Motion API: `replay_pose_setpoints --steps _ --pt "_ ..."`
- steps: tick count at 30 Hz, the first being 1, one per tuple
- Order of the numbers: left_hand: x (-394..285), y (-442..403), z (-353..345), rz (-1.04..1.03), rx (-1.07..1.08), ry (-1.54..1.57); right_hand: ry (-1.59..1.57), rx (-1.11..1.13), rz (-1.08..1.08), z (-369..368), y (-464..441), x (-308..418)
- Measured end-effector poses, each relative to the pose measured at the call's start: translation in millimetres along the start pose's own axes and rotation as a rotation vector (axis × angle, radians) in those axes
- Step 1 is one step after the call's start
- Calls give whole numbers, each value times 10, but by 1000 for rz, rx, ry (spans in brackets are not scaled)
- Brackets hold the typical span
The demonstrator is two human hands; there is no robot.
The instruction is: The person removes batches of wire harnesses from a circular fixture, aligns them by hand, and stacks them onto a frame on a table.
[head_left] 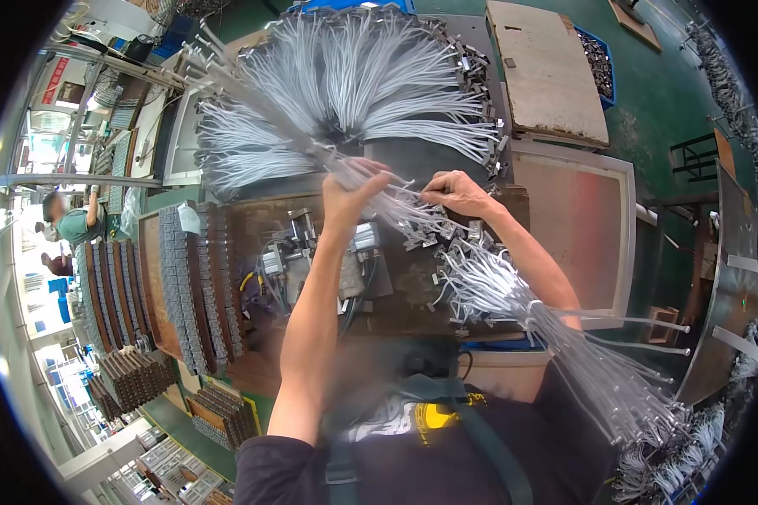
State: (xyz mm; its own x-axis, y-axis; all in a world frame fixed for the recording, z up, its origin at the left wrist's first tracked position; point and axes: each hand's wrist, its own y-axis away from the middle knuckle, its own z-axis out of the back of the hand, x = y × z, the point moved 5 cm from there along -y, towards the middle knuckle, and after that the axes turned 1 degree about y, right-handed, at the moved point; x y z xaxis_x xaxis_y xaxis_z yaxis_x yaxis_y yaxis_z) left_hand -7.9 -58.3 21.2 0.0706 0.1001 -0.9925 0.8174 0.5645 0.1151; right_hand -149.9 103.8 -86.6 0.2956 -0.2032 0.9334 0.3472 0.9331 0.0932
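My left hand point(354, 195) is wrapped round a bundle of pale grey-white cables point(290, 126), which slants from upper left down to loose ends at the lower right. Beside those loose ends, my right hand point(461, 194) has thumb and fingers pinched together; what lies between the fingertips is too small to make out. Below my right forearm lies a second tied bundle of cables point(488, 282), with small metal connectors at its near ends. Its tail spreads out past the bench edge at lower right. Behind both hands, many cables point(345, 71) are fanned out with metal connectors around the outer edge.
A metal fixture point(295, 261) and yellow-handled pliers point(248, 282) sit on the brown bench point(404, 295). Racks of small grey parts point(189, 286) stand at left. A board point(552, 76) and blue bin point(598, 67) are at upper right. Another person point(80, 220) is far left.
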Motion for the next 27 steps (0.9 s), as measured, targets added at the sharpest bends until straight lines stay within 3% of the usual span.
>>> replay_pose_setpoints --steps 2,6,8,10,11,12,14,16,19,20,22,27 --pt "12 35 -12 -1 11 -8 -259 72 -11 -68 -11 45" --pt "201 82 -2 -3 40 -5 -114 36 173 -128 -62 383" --pt "307 67 65 55 -4 122 -162 52 124 -89 -53 349" --pt "270 82 89 49 -4 106 -312 -35 -211 33 -50 148" --pt "262 99 98 50 3 86 -297 -96 -4 -8 -87 49" --pt "283 100 117 52 5 85 -299 -98 -6 -35 -85 78" --pt "324 90 112 31 74 35 -55 40 216 -180 -108 264" --pt "323 123 117 48 59 9 59 141 200 -252 -146 280" --pt "284 180 125 55 27 -7 300 -233 390 -121 -117 372" --pt "270 195 133 47 10 6 300 -232 393 -112 -110 374" --pt "310 203 187 31 22 22 620 -398 448 -30 -38 521" --pt "197 186 81 13 107 -13 1080 -369 410 -213 -45 543"
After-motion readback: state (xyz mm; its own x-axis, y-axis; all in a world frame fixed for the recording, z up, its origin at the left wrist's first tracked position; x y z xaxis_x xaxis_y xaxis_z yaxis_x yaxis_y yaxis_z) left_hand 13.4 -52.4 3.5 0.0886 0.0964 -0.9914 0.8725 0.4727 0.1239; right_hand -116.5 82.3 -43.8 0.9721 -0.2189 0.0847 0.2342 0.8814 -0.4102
